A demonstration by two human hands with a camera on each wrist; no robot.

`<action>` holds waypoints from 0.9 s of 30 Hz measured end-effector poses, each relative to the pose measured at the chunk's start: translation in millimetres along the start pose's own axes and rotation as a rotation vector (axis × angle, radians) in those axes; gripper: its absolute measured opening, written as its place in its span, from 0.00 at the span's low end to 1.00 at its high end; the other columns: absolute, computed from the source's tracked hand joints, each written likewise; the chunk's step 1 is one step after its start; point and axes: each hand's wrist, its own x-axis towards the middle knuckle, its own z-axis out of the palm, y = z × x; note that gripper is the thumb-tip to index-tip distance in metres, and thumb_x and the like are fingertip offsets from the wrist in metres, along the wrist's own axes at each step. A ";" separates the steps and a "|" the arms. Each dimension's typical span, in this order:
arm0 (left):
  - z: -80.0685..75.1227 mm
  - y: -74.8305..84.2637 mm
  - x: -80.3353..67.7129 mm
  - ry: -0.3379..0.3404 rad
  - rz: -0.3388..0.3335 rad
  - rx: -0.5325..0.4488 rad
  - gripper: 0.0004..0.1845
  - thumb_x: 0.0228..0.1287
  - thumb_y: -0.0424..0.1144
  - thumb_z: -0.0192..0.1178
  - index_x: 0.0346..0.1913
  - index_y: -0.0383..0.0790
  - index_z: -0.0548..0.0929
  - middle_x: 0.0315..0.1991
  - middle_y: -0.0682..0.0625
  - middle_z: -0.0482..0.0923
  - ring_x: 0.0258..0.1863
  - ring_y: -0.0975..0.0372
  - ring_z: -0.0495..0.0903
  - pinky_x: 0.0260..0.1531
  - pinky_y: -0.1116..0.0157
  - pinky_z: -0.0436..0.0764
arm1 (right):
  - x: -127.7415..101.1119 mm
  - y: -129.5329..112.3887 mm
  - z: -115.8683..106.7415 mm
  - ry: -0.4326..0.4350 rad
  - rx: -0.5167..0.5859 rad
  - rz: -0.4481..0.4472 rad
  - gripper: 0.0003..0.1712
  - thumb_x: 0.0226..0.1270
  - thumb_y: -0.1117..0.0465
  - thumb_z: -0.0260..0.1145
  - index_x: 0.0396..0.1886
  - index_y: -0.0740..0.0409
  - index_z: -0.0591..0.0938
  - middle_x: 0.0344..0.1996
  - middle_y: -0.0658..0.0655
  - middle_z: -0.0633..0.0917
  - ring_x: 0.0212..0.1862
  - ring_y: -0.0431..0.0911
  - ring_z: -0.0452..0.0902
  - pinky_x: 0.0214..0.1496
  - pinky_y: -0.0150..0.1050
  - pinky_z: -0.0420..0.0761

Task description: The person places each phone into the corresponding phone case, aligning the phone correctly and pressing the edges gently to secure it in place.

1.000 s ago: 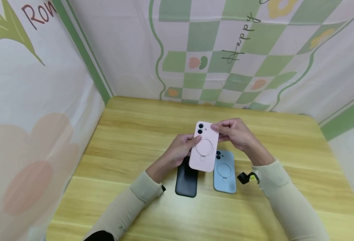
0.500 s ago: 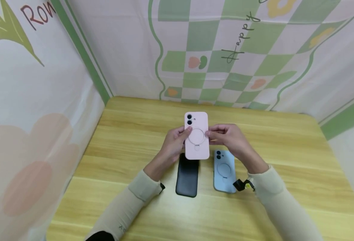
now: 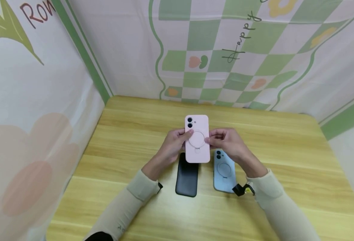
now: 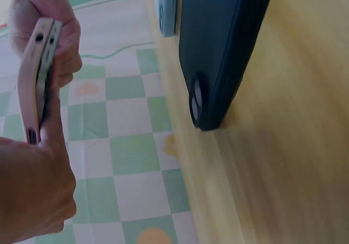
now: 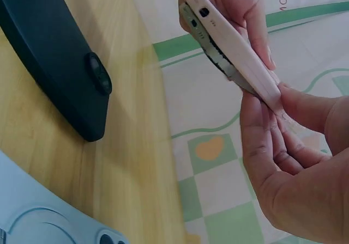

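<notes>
Holding the pink phone (image 3: 197,139) from its left edge, the left hand (image 3: 172,147) has its fingers (image 3: 186,133) curled round that side, thumb lying on the back near the two camera lenses. The phone is lifted above the table (image 3: 128,134), roughly upright, its back with a round ring stand facing the head camera. In the left wrist view the phone (image 4: 34,75) shows edge-on, clear of the wood. Below it, a black phone (image 3: 187,174) lies flat on the table with its back up, its far end hidden behind the pink one; its camera bump shows in the right wrist view (image 5: 100,74). Just to the right, apart from the black one, a blue phone (image 3: 224,172) lies flat as well, ring stand up. The right hand (image 3: 229,144) pinches the pink phone's right edge, fingers (image 5: 260,140) and thumb closed on it. A black strap with a yellow tag (image 3: 242,189) sits at the right wrist, over the cream sleeve (image 3: 282,204).
</notes>
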 end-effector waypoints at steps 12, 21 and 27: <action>-6.5 4.1 -0.4 -0.036 0.041 -0.018 0.15 0.77 0.34 0.64 0.56 0.23 0.82 0.38 0.43 0.89 0.33 0.62 0.89 0.33 0.68 0.90 | -8.2 0.1 2.9 -0.036 -0.129 0.016 0.17 0.73 0.62 0.73 0.51 0.72 0.85 0.38 0.58 0.90 0.38 0.46 0.88 0.46 0.44 0.91; -5.8 8.0 -0.6 0.036 0.062 -0.058 0.19 0.78 0.34 0.63 0.63 0.26 0.81 0.51 0.35 0.88 0.43 0.59 0.90 0.43 0.65 0.91 | -11.3 10.1 3.6 -0.041 -0.116 0.010 0.18 0.76 0.60 0.71 0.53 0.72 0.87 0.40 0.60 0.92 0.38 0.46 0.89 0.45 0.47 0.92; -5.3 10.2 -0.7 0.063 0.073 -0.084 0.19 0.78 0.34 0.64 0.64 0.26 0.80 0.51 0.35 0.88 0.44 0.58 0.89 0.43 0.64 0.91 | -15.4 10.5 4.8 -0.019 -0.126 -0.005 0.17 0.75 0.62 0.72 0.51 0.73 0.87 0.37 0.60 0.92 0.36 0.43 0.88 0.40 0.40 0.90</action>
